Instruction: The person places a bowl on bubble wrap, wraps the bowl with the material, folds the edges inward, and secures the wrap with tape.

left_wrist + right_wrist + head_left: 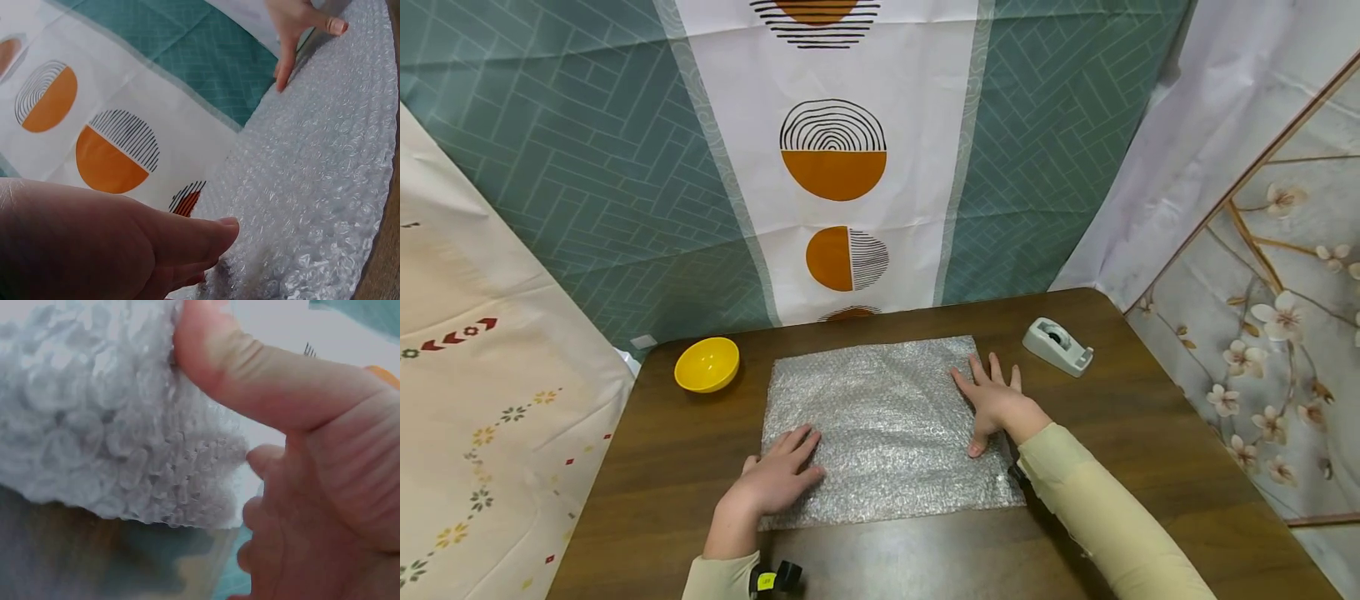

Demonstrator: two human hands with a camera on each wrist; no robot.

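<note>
A sheet of bubble wrap (887, 425) lies spread over the table, slightly wrinkled, its bubbles plain in the left wrist view. My left hand (773, 482) rests on its left side near the front corner, fingers extended. On the right side, my right hand (996, 406) touches the sheet with its fingers spread wide and pointing toward the back. In the right wrist view the thumb (250, 375) lies over the bubble wrap (94, 419), while the other fingers are partly hidden behind the palm. Neither hand grips anything.
A yellow bowl (707, 365) stands at the back left of the brown table (677, 467). A white tape dispenser (1057, 346) sits at the back right, beyond my right hand. Patterned cloth hangs behind the table and along both sides.
</note>
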